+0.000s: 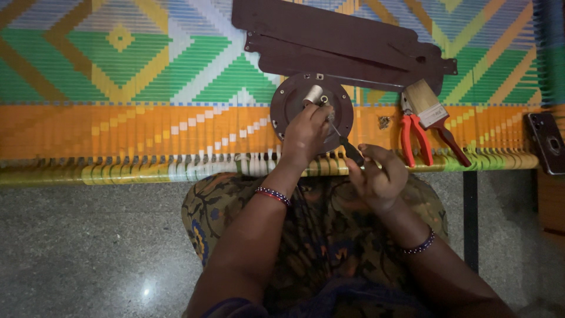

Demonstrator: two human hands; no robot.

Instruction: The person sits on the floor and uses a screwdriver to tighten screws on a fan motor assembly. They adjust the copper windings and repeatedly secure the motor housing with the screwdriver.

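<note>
1. Woven in green, yellow, orange and white bands, a cot surface [147,123] fills the upper part of the head view, with a speckled grey floor [88,247] below it and the person's patterned lap near the bottom edge.
2. Near the cot's front edge lies a dark brown round motor disc [294,115] with a pale metal shaft [312,94] standing up from its centre.
3. Left hand [306,132] rests curled over the disc, fingers closed on something small beside the shaft; what exactly they pinch I cannot tell.
4. Right hand [376,176] is closed around the black handle of a screwdriver [344,141], whose thin shank slants up toward the disc near the shaft.
5. Behind the disc lie stacked dark brown fan blades [341,41]. To the right are a paintbrush [426,106], red-handled pliers [415,138], a small metal part [385,122] and a phone [547,141] at the edge.
6. Judging from this, a screw on the disc is being worked. The next move seems to call for keeping the tip seated and the disc held steady while turning.
</note>
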